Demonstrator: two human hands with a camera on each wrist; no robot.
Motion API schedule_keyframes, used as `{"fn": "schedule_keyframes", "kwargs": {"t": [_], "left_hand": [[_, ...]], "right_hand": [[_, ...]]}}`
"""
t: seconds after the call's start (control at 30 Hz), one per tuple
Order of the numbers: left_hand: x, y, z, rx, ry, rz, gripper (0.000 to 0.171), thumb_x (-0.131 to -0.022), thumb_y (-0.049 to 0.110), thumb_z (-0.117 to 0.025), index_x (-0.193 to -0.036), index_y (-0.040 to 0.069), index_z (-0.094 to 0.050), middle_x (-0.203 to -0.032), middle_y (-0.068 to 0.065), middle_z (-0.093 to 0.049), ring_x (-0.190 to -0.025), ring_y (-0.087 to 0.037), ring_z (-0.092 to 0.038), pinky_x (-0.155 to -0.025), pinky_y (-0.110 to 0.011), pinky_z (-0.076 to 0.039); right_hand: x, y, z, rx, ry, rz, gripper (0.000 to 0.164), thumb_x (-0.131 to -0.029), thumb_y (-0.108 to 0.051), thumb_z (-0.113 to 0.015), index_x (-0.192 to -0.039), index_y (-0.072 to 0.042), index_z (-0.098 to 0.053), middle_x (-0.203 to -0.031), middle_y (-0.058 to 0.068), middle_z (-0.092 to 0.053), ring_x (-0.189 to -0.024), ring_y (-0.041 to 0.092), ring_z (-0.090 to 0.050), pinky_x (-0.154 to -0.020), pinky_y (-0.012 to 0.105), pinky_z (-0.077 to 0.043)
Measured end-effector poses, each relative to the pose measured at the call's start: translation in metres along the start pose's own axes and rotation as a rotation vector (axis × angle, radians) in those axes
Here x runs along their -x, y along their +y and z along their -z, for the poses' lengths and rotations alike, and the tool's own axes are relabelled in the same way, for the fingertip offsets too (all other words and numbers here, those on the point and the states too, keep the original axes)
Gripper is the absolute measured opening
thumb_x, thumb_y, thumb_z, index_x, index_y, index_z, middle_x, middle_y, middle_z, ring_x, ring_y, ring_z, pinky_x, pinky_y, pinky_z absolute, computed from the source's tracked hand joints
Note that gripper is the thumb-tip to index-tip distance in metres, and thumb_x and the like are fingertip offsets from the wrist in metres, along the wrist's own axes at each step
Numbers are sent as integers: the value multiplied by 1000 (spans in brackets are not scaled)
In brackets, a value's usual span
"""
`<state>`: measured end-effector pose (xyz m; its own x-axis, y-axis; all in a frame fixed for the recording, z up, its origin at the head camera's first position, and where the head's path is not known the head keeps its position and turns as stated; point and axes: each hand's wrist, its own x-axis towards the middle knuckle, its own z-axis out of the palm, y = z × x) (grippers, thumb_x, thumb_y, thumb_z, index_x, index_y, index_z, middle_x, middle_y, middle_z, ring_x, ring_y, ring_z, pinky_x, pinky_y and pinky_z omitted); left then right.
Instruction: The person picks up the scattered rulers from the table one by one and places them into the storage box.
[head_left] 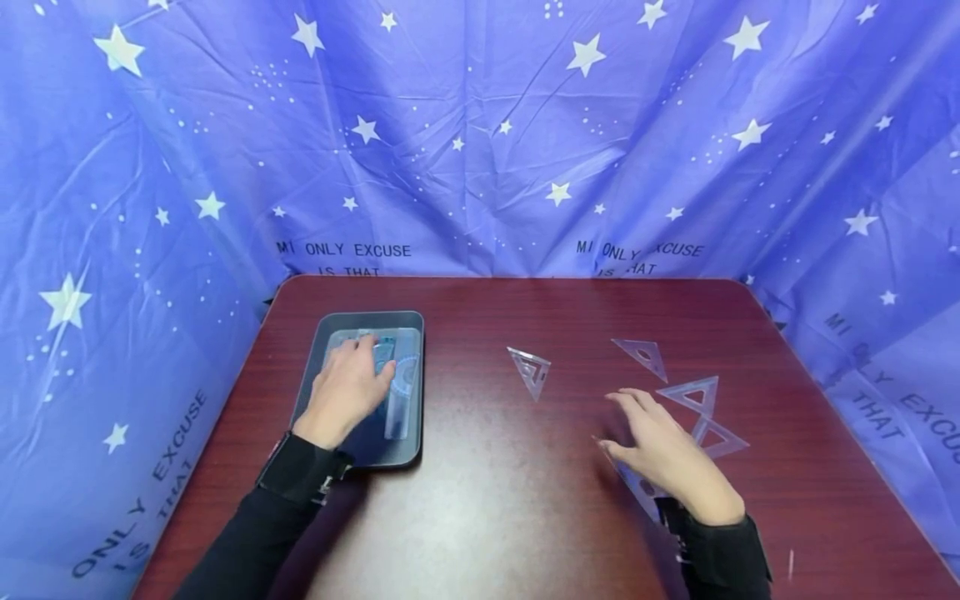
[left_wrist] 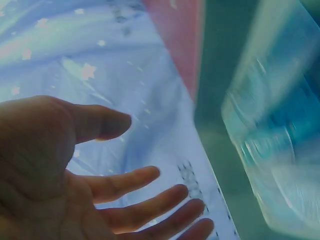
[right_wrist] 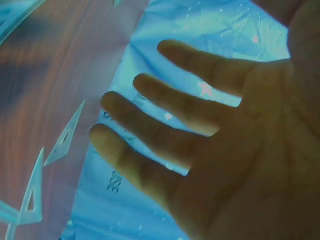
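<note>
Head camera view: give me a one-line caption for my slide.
Left hand over a dark tray holding a clear ruler, right hand near clear triangles on a table.

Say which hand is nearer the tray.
Left. The left hand is over the tray; the right hand is well off to the tray's right, near the set squares.

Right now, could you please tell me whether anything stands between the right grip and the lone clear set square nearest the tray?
In the head view, nothing visible does: only bare tabletop lies between the right grip and that set square.
</note>
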<state>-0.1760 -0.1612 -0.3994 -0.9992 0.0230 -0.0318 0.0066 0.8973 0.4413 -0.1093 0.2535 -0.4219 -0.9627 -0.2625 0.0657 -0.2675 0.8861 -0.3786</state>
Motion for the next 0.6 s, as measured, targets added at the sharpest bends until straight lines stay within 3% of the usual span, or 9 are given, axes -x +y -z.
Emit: {"fn": "schedule_keyframes", "kwargs": {"t": [0.2, 0.33, 0.6], "left_hand": [[12, 23, -13, 178, 32, -53, 55, -108, 30, -60, -156, 3, -51, -152, -28, -56, -143, -47, -51, -115, -65, -47], [21, 36, -25, 260, 17, -82, 53, -109, 28, -61, -156, 4, -52, -152, -26, -57, -144, -44, -52, -117, -61, -47], [31, 49, -42, 336, 44, -121, 49, -107, 23, -64, -152, 3, -56, -152, -22, -59, -146, -41, -52, -119, -59, -45]], "right_hand": [[8, 11, -2, 25, -94, -164, 73, -87, -22, -88, -143, 10, -55, -140, 40, -56, -128, 61, -57, -104, 72, -50], [13, 18, -8, 42, -188, -255, 77, -85, -26, -89, -142, 12, -53, -134, 43, -54, -119, 62, -61, -97, 74, -53], [17, 20, -24, 98, -266, -361, 75, -81, -33, -93, -134, 6, -58, -125, 36, -56, -114, 55, -58, -85, 71, -55]]}}
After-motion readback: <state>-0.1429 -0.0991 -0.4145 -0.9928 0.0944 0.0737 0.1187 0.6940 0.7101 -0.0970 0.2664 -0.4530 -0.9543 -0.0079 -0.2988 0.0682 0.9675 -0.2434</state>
